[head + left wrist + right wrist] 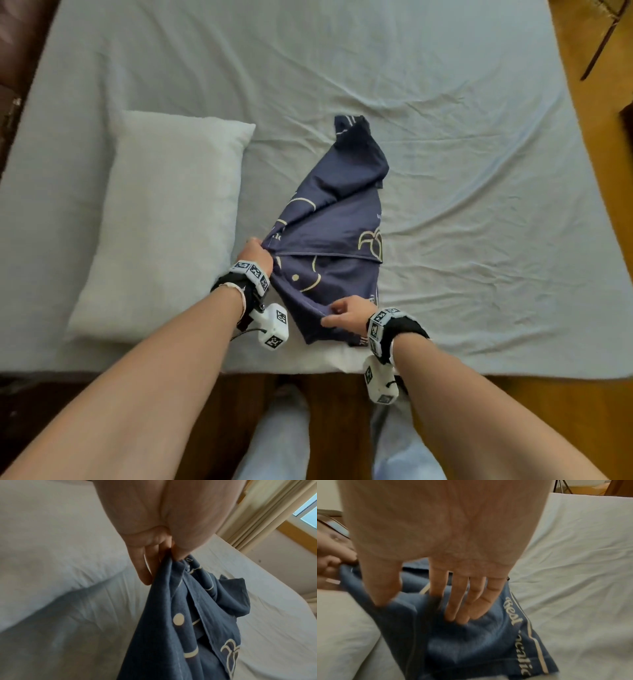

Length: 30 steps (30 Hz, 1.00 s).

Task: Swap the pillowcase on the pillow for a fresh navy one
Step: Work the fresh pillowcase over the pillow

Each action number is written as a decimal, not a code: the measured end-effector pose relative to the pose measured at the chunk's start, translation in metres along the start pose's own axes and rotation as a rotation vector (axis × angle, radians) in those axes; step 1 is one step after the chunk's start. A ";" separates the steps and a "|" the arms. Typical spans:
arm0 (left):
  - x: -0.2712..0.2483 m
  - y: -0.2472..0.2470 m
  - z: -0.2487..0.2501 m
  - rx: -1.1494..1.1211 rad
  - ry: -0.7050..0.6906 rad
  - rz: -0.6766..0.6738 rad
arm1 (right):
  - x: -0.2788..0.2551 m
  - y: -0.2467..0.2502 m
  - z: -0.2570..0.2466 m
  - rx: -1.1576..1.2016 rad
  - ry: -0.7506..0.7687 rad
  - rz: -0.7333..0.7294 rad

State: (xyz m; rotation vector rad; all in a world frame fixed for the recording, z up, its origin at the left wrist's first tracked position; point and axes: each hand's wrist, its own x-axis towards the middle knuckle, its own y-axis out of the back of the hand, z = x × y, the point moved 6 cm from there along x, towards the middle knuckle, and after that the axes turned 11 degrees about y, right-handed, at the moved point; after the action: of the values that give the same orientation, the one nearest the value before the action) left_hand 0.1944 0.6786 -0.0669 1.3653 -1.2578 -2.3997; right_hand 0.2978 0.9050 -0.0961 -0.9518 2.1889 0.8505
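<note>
Both of your hands are on the navy pillowcase (329, 240), which lies crumpled near the front edge of the bed (479, 171), just right of the bare white pillow (161, 219). Your left hand (255, 255) pinches its left corner. Your right hand (346, 315) pinches the near hem, thumb against forefinger, other fingers relaxed.

Both forearms are bare, without sleeves. Each wrist wears a black strap with a band of white blocks (252, 272) printed with black-and-white square markers. From each strap hangs a white box-shaped camera unit (274, 327), also with markers; a thin black cable leaves it at 9 o'clock. The legs wear light blue trousers (274, 442).
</note>
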 end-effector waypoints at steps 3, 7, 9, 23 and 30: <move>0.001 0.015 -0.032 0.041 -0.006 -0.092 | 0.029 0.014 -0.021 -0.002 -0.029 0.184; 0.001 0.014 -0.067 0.039 -0.035 -0.163 | 0.072 0.032 -0.026 -0.318 -0.099 0.378; 0.001 0.013 -0.082 0.015 -0.027 -0.191 | 0.091 0.031 -0.025 -0.412 -0.139 0.399; -0.023 0.063 -0.130 -0.400 0.067 -0.098 | 0.139 -0.012 -0.113 -0.489 0.170 0.307; -0.039 0.093 -0.123 -0.363 0.091 -0.052 | 0.088 -0.004 -0.161 -0.281 0.241 0.197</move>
State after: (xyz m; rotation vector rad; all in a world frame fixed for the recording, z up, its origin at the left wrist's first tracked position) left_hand 0.2835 0.5613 -0.0073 1.3871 -0.7253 -2.4135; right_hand 0.2090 0.7480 -0.0618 -1.0275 2.4425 1.2161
